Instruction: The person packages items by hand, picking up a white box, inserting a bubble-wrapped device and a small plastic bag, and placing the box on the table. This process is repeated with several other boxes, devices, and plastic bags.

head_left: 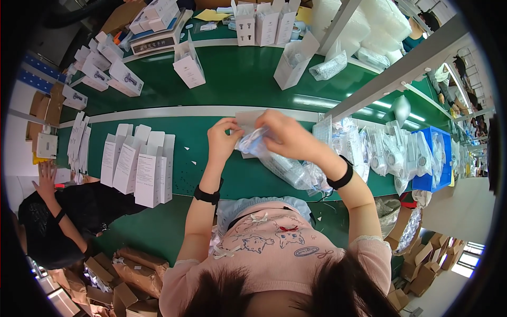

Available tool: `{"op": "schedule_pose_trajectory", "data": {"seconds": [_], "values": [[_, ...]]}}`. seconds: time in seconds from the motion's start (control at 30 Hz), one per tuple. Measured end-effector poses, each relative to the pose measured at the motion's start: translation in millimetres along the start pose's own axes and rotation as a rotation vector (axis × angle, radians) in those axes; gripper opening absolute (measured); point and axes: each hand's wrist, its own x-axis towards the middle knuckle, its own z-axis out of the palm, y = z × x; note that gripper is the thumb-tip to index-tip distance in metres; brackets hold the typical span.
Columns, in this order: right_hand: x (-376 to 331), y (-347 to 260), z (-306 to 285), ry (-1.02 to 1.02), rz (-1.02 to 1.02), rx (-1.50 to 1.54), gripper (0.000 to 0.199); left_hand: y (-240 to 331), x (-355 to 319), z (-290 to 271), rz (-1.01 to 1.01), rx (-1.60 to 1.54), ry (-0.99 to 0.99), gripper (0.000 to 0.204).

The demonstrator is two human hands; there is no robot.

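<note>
A white carton (pixel 247 119) stands partly hidden behind my two hands at the middle of the green table. My left hand (pixel 224 139) is closed at the carton's left edge, fingertips pinched on it. In my right hand (pixel 288 135) is a clear plastic bag (pixel 252 143) with something whitish and bluish inside, held against the carton's opening. What exactly the bag contains is too unclear to tell. Just below my right hand lies a bubble-wrap pouch (pixel 288 170) on the table.
Several white cartons (pixel 147 177) stand upright to the left. Bagged parts (pixel 388 150) crowd the right, beside a blue bin (pixel 444 158). Open cartons (pixel 188 66) stand on the conveyor-like green strip (pixel 232 87) beyond. A metal post (pixel 391 66) slants across the right. A co-worker's hand (pixel 46 179) is at left.
</note>
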Motion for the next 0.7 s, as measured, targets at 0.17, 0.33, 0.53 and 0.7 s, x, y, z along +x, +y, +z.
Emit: {"op": "schedule_pose_trajectory", "data": {"seconds": [0.17,0.33,0.53,0.7], "values": [[4,34,38,-0.249,-0.368,-0.489,0.019,-6,6,3,-0.011,-0.036,0.013,0.012],[-6,46,65,-0.211,-0.469,-0.655,0.027,-17,3,-3,-0.104,-0.116,-0.040,0.009],[-38,34,64,-0.018,-0.207,-0.588,0.044,-18,-18,-18,-0.074,-0.494,-0.034,0.035],[-59,73,72,0.225,-0.002,-0.164,0.080,-50,-60,-110,-0.011,1.076,0.192,0.072]]}}
